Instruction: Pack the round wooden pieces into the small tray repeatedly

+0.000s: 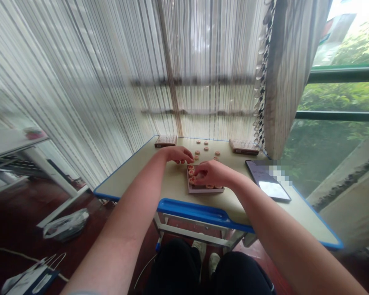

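Observation:
On a small beige desk with a blue rim (190, 209) lies a shallow box (204, 189) holding round wooden game discs with red markings. My right hand (213, 172) hovers over the box, fingers curled in a pinch on one disc (192, 179). My left hand (176, 153) rests on the desk just left of the box, fingers bent down onto discs beside it. Several loose discs (206, 148) lie scattered further back on the desk.
Two flat wooden boxes sit at the far corners, one left (165, 141) and one right (244, 146). A lit phone (268, 180) lies to the right. Striped curtains (110, 82) hang behind. A second table (15, 143) and bags (66, 225) stand at left.

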The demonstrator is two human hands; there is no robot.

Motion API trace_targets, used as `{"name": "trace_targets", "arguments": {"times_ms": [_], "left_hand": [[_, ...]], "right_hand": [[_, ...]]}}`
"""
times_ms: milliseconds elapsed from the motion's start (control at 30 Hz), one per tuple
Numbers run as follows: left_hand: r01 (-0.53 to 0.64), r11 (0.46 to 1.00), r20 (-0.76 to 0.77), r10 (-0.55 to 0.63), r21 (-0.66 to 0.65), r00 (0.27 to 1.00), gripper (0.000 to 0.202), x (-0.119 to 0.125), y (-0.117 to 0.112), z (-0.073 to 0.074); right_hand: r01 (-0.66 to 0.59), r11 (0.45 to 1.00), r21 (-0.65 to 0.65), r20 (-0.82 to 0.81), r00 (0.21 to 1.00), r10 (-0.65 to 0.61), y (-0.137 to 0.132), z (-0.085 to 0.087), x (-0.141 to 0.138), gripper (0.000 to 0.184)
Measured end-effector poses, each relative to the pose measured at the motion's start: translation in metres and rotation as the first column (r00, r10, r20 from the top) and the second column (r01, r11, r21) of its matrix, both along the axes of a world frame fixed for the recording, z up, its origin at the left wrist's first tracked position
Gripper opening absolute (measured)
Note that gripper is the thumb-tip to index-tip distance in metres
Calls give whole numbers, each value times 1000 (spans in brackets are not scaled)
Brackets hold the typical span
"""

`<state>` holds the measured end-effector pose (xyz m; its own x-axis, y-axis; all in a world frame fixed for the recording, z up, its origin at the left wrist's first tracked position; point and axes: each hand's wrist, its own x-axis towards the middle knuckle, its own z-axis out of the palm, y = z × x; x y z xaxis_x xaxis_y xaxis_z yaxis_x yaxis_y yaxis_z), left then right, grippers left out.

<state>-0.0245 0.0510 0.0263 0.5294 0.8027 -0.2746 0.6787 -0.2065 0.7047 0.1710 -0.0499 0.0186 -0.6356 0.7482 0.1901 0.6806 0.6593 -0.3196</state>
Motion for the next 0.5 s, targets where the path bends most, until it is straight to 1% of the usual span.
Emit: {"name": "trace_targets", "arguments": {"times_ms": [67,133,267,367,433,500], "left_hand": [[-19,1000,15,20,-11,1000,33,1,1,-2],[-16,1000,15,16,-22,1000,33,2,2,-3],[9,999,7,-9,-37,1000,34,1,3,-4],[14,999,18,-13,-31,1000,34,1,3,-4],[13,999,11,-13,-29,1000,35,2,3,-5],[11,1000,1,-11,-22,1000,35,2,4,-6]], "right_hand": [[12,999,-32,28,1000,-11,1,-4,-2,28],[40,998,-38,52,998,-38,2,-7,-3,28],[71,997,42,82,994,-74,1,-8,-4,30],[78,993,86,65,994,-84,1,-9,-4,29],[72,993,89,29,997,-74,1,-10,-4,29],[25,996,82,-2,1000,-25,1,-11,-5,27]]}}
